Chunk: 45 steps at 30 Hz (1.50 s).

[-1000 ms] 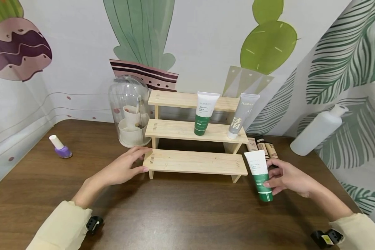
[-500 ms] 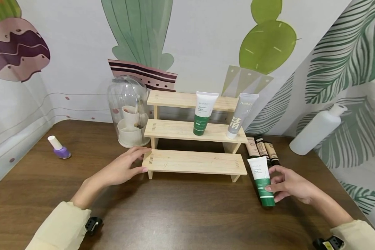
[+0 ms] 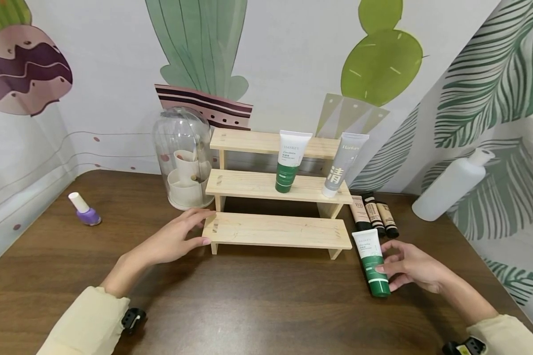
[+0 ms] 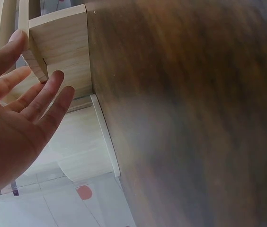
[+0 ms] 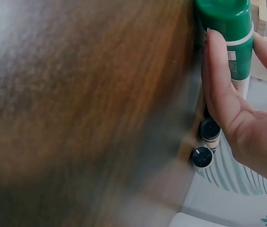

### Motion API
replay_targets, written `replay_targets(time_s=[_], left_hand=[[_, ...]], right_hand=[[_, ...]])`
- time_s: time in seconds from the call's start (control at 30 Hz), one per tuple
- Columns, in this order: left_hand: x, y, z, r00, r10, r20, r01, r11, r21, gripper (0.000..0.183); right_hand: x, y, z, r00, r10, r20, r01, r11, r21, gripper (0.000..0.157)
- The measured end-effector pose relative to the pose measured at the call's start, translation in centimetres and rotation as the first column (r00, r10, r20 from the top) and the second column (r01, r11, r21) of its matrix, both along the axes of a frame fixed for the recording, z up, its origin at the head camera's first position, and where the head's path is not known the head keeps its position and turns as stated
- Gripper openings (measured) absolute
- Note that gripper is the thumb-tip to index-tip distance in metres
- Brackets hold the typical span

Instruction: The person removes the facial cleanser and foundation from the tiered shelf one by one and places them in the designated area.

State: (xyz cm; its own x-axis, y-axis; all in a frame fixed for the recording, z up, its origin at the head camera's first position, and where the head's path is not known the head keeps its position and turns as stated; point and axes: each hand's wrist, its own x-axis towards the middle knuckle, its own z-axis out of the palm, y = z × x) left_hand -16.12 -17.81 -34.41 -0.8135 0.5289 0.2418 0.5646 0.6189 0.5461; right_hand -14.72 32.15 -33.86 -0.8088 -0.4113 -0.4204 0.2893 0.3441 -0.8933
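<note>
A white-and-green squeeze tube [image 3: 371, 261] is held between the thumb and fingers of my right hand [image 3: 415, 268], low at the table's right, its green cap towards me. In the right wrist view, that cap [image 5: 228, 21] shows above the fingers. My left hand [image 3: 171, 239] touches the left end of the lowest step of a three-tier wooden display stand [image 3: 277, 230]; its fingers are extended and spread in the left wrist view. On the middle step stand a white-and-green tube [image 3: 290, 160] and a grey tube [image 3: 343, 162].
Several small cosmetic tubes [image 3: 373, 214] lie right of the stand. A frosted white bottle [image 3: 453, 185] is at the back right. Left of the stand is a clear domed holder [image 3: 184, 158] with white cups inside. Purple nail polish [image 3: 85, 209] lies at the far left.
My right hand has lowered the white-and-green tube and brought it slightly towards me, uncovering more of the small tubes behind. The left hand stays at the stand's end.
</note>
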Motion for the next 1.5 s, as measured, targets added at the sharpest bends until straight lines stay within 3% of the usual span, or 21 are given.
replay_targets(time_s=[0.43, 1.07, 1.5], left_hand=[[-0.1, -0.1, 0.1, 1.0, 0.003, 0.008, -0.003, 1.0, -0.004, 0.053], [-0.1, 0.0, 0.2, 1.0, -0.005, 0.004, 0.005, 1.0, -0.007, 0.053], [0.0, 0.0, 0.2, 1.0, -0.001, 0.008, 0.001, 1.0, -0.006, 0.053]], right_hand=[[-0.2, 0.0, -0.1, 1.0, -0.014, 0.023, 0.013, 0.999, 0.033, 0.062], [-0.4, 0.3, -0.4, 1.0, 0.0, 0.03, 0.001, 1.0, -0.005, 0.054], [-0.1, 1.1, -0.5, 0.998, -0.061, 0.015, 0.061, 0.998, 0.001, 0.054]])
